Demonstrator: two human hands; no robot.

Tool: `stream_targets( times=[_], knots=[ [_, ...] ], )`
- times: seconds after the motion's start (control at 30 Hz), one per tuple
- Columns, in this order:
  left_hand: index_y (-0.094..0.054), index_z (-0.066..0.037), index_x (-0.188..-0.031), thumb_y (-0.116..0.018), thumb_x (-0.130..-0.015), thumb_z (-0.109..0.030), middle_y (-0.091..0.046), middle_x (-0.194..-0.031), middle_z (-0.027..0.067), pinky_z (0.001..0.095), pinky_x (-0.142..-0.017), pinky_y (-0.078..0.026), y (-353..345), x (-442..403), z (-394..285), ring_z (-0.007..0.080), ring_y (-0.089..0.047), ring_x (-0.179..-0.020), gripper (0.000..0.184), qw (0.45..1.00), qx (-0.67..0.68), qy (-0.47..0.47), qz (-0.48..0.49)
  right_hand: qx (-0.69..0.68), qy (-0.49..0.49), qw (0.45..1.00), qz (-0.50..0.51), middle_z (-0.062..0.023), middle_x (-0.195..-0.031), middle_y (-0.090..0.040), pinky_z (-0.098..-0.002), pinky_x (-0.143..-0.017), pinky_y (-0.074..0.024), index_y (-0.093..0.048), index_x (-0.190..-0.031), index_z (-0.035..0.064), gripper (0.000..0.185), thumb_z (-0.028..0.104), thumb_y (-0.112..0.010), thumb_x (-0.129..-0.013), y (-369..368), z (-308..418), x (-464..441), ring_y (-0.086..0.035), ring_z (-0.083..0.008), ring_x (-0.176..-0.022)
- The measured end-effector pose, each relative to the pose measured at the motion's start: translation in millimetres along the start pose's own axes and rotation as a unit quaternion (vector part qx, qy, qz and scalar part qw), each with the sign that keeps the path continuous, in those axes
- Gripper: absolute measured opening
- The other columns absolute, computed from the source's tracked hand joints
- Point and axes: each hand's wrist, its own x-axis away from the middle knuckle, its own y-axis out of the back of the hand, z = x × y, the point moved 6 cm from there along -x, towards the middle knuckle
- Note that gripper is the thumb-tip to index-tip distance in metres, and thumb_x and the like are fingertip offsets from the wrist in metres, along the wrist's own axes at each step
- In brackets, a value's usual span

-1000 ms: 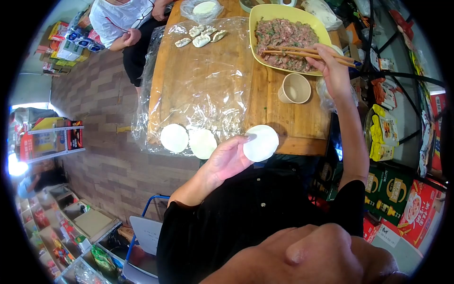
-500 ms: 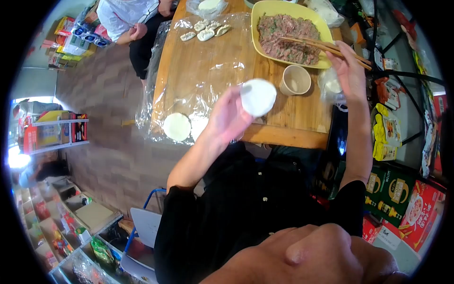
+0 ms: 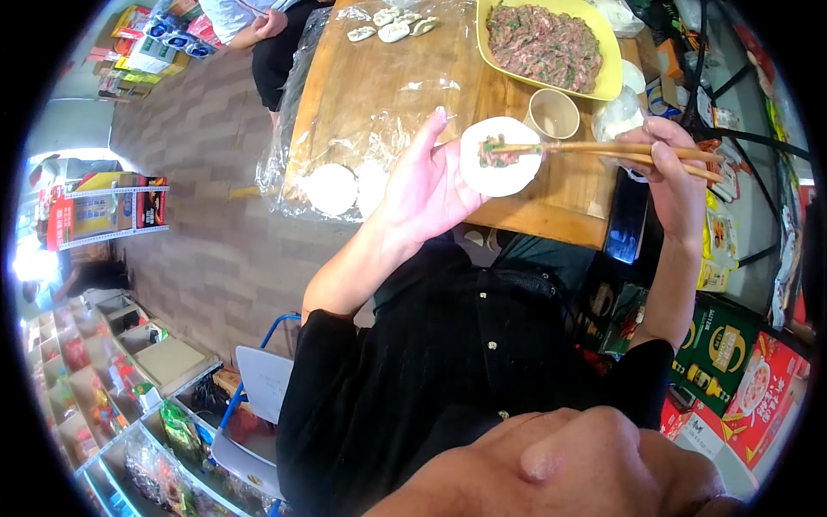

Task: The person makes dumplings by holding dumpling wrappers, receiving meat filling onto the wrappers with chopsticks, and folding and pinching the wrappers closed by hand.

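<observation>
My left hand [image 3: 426, 185] supports a round white dumpling wrapper [image 3: 501, 183] on its fingers, palm up, with the thumb raised clear of the dough. A small lump of pink and green meat filling [image 3: 498, 158] lies on the wrapper. Wooden chopsticks [image 3: 594, 148] are gripped in my right hand [image 3: 676, 185], their tips touching that lump. Beyond my hands, a yellow bowl [image 3: 612, 56] holds more of the minced filling. Just past the wrapper stands a paper cup [image 3: 553, 114]. Another round wrapper [image 3: 332, 189] rests on the plastic film left of my left hand, with one more partly hidden beside it.
Several folded dumplings [image 3: 394, 33] sit on the film-covered wooden table [image 3: 551, 211]. A plastic bag [image 3: 616, 116] lies at the table's right side. Across the left corner, another person's hand [image 3: 270, 24] shows. A chair [image 3: 263, 379] stands behind on the left.
My right hand has brought the chopsticks from the bowl down to the wrapper, with filling now on it. My left hand has turned palm up and shifted slightly right. The view has shifted.
</observation>
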Motion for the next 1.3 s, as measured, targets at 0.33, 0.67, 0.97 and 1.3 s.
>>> stream_targets(
  times=[0.33,0.67,0.97,1.3],
  knots=[
    [-0.028,0.01,-0.14,-0.031,-0.099,-0.048,-0.039,-0.142,0.0243,0.0454,-0.113,-0.029,-3.3,17.2,17.4,0.0339,-0.04,-0.132,0.071,0.988,0.098,0.034,0.11,0.071,0.057,0.995,0.039,-0.0232,-0.102,-0.065,-0.0403,-0.087,-0.0531,-0.051,-0.12,-0.0033,0.034,0.016,-0.056,-0.093,-9.0,31.7,13.3,-0.066,-0.031,-0.096],
    [-0.027,0.009,-0.141,-0.03,-0.1,-0.047,-0.039,-0.142,0.0241,0.0451,-0.113,-0.028,1.7,24.2,17.2,0.0335,-0.039,-0.133,0.069,0.995,0.059,0.022,0.073,0.027,0.061,0.998,-0.001,-0.0248,-0.102,-0.064,-0.034,-0.076,-0.058,-0.055,-0.117,-0.0034,0.029,0.017,-0.052,-0.096,-4.0,42.3,17.1,-0.067,-0.0285,-0.091],
    [-0.029,0.007,-0.141,-0.028,-0.1,-0.048,-0.04,-0.141,0.0233,0.0445,-0.112,-0.029,-1.3,28.2,15.0,0.0332,-0.04,-0.132,0.069,0.993,0.064,0.013,0.1,0.081,0.066,0.994,-0.013,-0.0237,-0.103,-0.064,-0.0343,-0.079,-0.0575,-0.056,-0.112,-0.0044,0.027,0.017,-0.051,-0.096,-15.4,44.3,16.6,-0.066,-0.0271,-0.093],
    [-0.031,0.008,-0.14,-0.028,-0.1,-0.048,-0.044,-0.139,0.0227,0.0429,-0.11,-0.033,5.9,26.3,16.9,0.0326,-0.044,-0.129,0.069,0.997,0.028,0.012,0.065,0.07,0.055,0.996,0.012,-0.0218,-0.102,-0.064,-0.0343,-0.082,-0.0535,-0.055,-0.111,-0.0048,0.026,0.014,-0.054,-0.093,-28.3,43.7,16.2,-0.065,-0.0242,-0.091]
  ],
)
